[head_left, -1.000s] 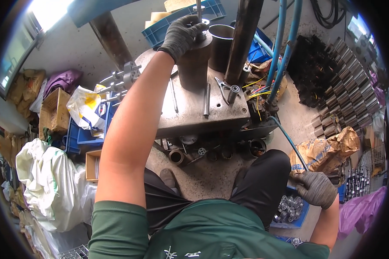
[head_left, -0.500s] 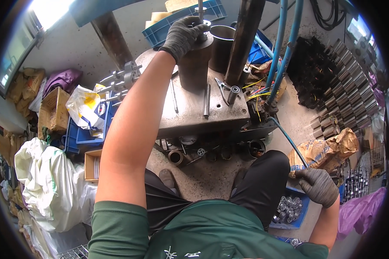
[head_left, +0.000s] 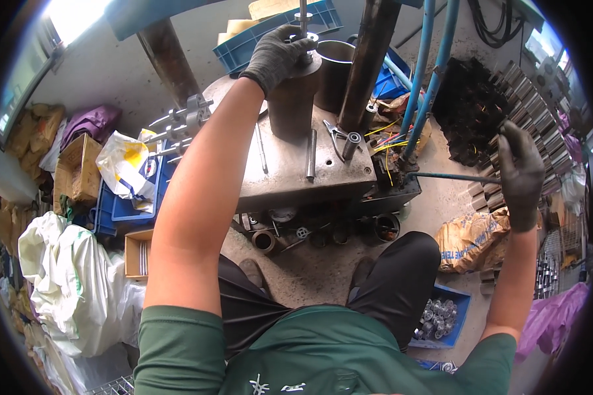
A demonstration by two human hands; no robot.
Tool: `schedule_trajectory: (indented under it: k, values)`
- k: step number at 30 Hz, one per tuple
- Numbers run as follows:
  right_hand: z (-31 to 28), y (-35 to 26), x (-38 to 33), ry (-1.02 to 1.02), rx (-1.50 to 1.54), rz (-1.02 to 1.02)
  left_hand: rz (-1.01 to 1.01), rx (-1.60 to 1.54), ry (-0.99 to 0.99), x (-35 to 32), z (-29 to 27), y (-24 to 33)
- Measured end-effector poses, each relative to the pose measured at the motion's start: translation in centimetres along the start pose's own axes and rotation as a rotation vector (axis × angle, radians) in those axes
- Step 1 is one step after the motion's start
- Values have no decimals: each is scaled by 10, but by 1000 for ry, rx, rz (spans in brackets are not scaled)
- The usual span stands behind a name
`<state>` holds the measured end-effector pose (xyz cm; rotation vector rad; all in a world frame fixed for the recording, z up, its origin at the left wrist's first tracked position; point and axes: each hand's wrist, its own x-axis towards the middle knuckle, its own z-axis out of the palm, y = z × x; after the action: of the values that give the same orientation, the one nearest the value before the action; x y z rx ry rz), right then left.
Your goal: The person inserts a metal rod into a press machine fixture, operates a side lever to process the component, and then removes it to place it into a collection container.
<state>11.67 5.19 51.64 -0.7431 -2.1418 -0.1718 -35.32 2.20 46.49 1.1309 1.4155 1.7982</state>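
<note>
Mid-workshop stands a worn metal table (head_left: 284, 176). Above it, the left hand (head_left: 277, 56) has its fingers round an upright shaft (head_left: 304, 27) on top of a thick cylinder (head_left: 293, 112). The shaft looks stiff, fairly heavy and perhaps slick, best held just below its ring (head_left: 303, 18). Farther out, the right hand (head_left: 522, 170), fingers loosely spread, is at the tip of a lever (head_left: 454, 176); whether touching, I cannot tell.

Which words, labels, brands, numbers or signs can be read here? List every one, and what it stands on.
Brown paper sack: large blue lettering, partly legible across the creases; wording not copied out.
Green shirt: white marks on the front, too distorted to read surely.
White-and-yellow bag: dark blue print, too small and crumpled to read.
</note>
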Motion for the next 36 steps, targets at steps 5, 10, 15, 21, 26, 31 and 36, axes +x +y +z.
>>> schedule_trajectory:
  k: [5,10,15,21,26,31,36]
  values:
    - [26,26,53,-54,88,48,-3,-35,-33,0,3,1]
    - [29,30,62,-150,102,150,105,129,-97,20,-6,-17]
    - [26,25,61,-128,-73,23,219,219,-143,31,-17,-33]
    - [-2,6,25,-121,-216,-89,-2,-822,-121,-67,24,-10]
    - [-29,-35,-58,-133,-204,-143,26,-421,-339,-218,52,-28]
    - [-32,-122,-144,-136,253,-251,341,120,-480,-289,61,-39]
    - [76,-188,-210,-86,1558,802,678,567,-555,-306,78,-44]
